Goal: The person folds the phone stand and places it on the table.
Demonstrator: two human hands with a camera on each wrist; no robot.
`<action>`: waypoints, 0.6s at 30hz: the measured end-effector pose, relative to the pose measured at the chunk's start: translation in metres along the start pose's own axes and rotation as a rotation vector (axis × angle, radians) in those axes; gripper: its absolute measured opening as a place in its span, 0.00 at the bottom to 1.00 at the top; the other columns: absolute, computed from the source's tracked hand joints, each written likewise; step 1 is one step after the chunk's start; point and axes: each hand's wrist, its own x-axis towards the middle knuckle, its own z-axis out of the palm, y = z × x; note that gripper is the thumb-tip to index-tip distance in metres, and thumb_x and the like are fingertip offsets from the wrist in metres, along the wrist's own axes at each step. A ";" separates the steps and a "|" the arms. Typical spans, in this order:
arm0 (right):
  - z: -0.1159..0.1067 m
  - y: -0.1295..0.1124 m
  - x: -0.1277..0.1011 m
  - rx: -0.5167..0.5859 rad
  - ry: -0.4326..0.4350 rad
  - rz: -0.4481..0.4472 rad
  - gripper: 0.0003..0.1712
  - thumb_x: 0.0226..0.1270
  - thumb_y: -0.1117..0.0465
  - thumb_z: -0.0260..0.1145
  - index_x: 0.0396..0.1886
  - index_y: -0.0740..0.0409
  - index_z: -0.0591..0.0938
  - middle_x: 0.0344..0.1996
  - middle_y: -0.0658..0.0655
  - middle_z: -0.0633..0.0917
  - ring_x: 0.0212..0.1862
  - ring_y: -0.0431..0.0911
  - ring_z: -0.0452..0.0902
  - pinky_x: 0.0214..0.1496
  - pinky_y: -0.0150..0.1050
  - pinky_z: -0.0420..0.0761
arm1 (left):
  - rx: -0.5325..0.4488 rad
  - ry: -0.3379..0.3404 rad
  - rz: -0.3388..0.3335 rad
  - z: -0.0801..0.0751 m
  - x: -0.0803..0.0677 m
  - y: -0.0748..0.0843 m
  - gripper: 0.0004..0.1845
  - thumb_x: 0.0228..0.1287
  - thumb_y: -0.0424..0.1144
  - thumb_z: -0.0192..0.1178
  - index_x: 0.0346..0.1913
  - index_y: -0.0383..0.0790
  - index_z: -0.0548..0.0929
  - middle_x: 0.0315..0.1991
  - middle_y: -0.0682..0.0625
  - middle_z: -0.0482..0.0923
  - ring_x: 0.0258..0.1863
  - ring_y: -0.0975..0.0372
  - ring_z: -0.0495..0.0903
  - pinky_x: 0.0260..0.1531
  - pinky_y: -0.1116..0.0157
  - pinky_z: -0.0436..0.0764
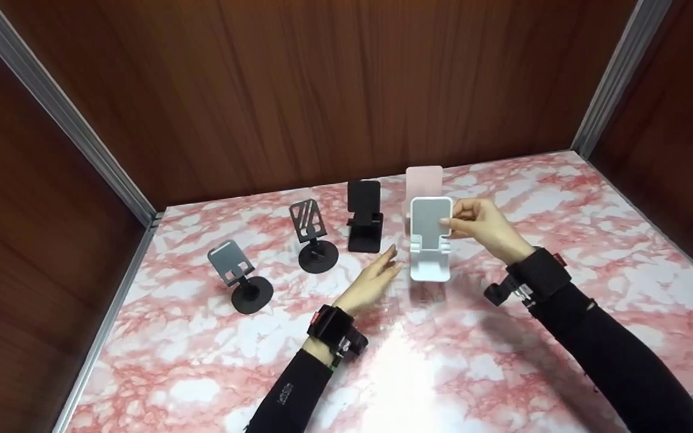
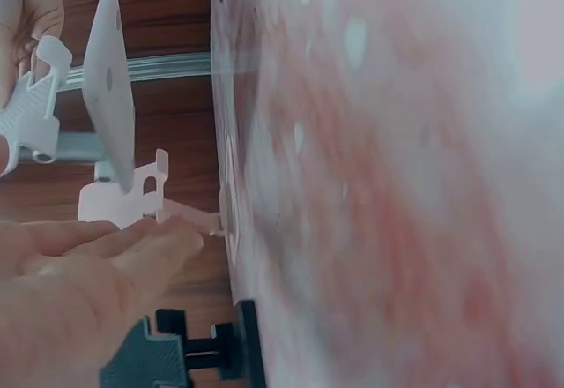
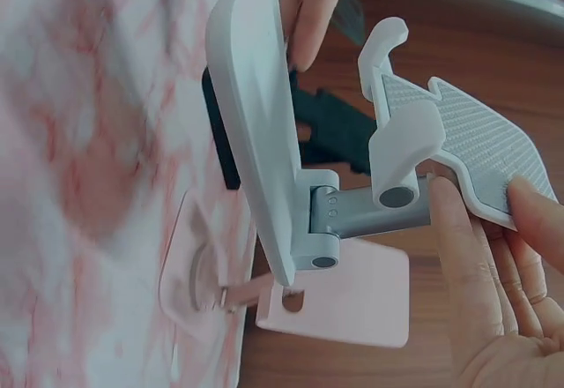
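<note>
My right hand pinches the upper plate of a white phone stand, thumb on the grey pad and fingers behind. In the right wrist view the stand's flat base is lifted off the table, joined by a grey hinged arm. Left of it, my left hand reaches forward with straight fingers, holding nothing. A pink phone stand stands behind the white one, partly hidden by it. Near my left fingertips is a black phone stand.
Farther left stand a black phone stand with slots and a grey phone stand on a round black base. The marbled pink and white table is bounded by brown wood-grain panels with metal edging at the corners.
</note>
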 end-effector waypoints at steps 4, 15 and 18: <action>0.008 0.000 -0.001 0.014 -0.012 -0.011 0.09 0.65 0.70 0.67 0.28 0.61 0.75 0.25 0.47 0.85 0.33 0.37 0.84 0.42 0.35 0.88 | -0.311 -0.039 -0.050 0.004 0.004 -0.003 0.31 0.78 0.35 0.44 0.77 0.29 0.48 0.75 0.31 0.56 0.70 0.42 0.65 0.70 0.49 0.68; 0.024 0.000 -0.004 0.034 -0.039 -0.022 0.09 0.66 0.69 0.67 0.28 0.59 0.75 0.25 0.47 0.84 0.33 0.36 0.82 0.44 0.36 0.87 | -0.601 -0.012 -0.086 0.008 0.009 -0.006 0.31 0.69 0.25 0.48 0.73 0.24 0.55 0.65 0.29 0.69 0.44 0.62 0.81 0.45 0.68 0.84; 0.026 0.001 -0.004 0.032 -0.042 -0.018 0.09 0.65 0.69 0.67 0.28 0.58 0.76 0.25 0.46 0.85 0.33 0.36 0.83 0.43 0.36 0.87 | -0.601 0.009 -0.102 0.008 0.009 -0.008 0.31 0.65 0.23 0.50 0.71 0.22 0.58 0.62 0.31 0.73 0.40 0.64 0.80 0.38 0.72 0.83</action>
